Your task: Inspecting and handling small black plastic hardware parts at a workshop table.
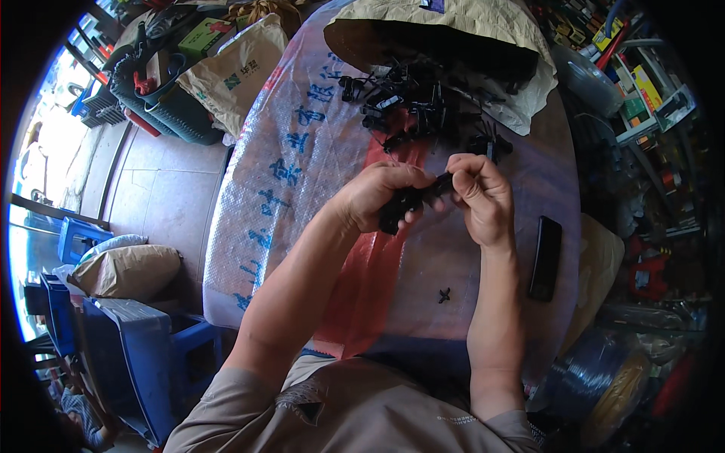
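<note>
My left hand [370, 195] is closed around a dark black plastic piece [392, 217], with the thumb along its top; its exact kind is hard to make out. Thumb and fingers of my right hand [483, 198] pinch together at the far right end of the same piece, which tilts up toward them. Just beyond both hands lies a loose heap of small black plastic parts [427, 113], tangled together. One tiny black cross-shaped piece [444, 296] rests by itself on the sheet, nearer to me and left of my right forearm.
A woven plastic sheet [249, 219] with a red stripe covers the table. At its far side, an open paper sack [538, 83] shows a dark inside. A black phone [545, 258] lies right of my forearm. Blue stools [124, 355] stand left; crowded shelves [642, 98] line the right.
</note>
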A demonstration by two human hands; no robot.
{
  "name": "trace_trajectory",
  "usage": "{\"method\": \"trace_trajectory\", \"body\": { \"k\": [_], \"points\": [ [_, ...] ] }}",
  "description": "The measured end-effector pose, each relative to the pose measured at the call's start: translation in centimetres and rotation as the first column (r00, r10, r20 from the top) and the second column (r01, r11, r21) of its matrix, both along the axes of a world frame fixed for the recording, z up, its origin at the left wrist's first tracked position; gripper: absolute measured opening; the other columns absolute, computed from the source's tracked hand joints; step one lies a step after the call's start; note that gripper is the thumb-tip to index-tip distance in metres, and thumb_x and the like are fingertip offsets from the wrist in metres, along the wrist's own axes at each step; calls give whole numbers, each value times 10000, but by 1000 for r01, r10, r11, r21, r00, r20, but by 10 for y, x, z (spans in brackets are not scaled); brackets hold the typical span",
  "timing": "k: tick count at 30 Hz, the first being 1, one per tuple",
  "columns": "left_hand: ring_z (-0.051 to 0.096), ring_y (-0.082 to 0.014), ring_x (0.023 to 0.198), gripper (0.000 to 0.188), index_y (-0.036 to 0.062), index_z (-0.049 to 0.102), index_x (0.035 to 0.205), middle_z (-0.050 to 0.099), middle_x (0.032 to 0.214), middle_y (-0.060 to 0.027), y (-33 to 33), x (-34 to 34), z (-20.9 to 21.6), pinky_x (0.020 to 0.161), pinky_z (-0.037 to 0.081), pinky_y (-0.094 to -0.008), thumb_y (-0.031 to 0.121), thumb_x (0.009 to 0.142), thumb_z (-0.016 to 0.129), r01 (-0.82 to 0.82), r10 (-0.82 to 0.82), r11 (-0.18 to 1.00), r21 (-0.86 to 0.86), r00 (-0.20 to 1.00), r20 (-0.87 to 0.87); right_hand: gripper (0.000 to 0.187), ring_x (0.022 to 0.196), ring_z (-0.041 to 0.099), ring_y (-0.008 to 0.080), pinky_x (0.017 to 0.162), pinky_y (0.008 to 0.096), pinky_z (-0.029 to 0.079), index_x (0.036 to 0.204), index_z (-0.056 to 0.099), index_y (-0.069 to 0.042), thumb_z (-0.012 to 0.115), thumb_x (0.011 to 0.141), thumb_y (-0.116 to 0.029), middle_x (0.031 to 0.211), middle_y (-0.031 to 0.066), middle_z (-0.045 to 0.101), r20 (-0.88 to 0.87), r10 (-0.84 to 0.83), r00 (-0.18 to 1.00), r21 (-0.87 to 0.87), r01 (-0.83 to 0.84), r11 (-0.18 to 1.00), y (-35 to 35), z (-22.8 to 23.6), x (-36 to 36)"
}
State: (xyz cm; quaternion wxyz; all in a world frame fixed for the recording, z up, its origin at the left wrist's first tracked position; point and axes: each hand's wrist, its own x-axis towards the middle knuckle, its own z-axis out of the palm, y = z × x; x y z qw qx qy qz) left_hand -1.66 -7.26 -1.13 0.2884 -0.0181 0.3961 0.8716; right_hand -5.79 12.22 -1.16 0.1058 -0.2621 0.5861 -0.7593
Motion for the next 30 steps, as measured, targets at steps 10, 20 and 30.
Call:
{"method": "trace_trajectory", "body": {
  "k": [10,20,30],
  "points": [
    [553,-50,753,249,-9,651,1054,637,859,-2,25,5,4,648,456,-203,158,871,674,-465,260,755,-462,859,-440,108,637,516,55,569,203,406,968,632,-26,622,915,-119,758,-16,594,134,-146,980,76,137,988,-8,-2,1],
    [555,-66,713,217,-13,675,973,638,771,-18,32,13,12,626,463,-232,165,851,691,-604,339,632,-485,779,-527,143,687,564,93,631,240,472,1037,594,0,537,912,-38,841,44,622,42,-113,993,68,110,992,-7,-9,3],
    [562,-80,671,204,-8,665,945,644,761,-28,35,10,2,590,453,-248,155,827,699,-662,376,581,-473,734,-566,99,663,517,60,596,209,426,957,603,-17,537,886,1,904,24,600,14,-128,992,24,127,992,-11,-12,3]
  ]
}}
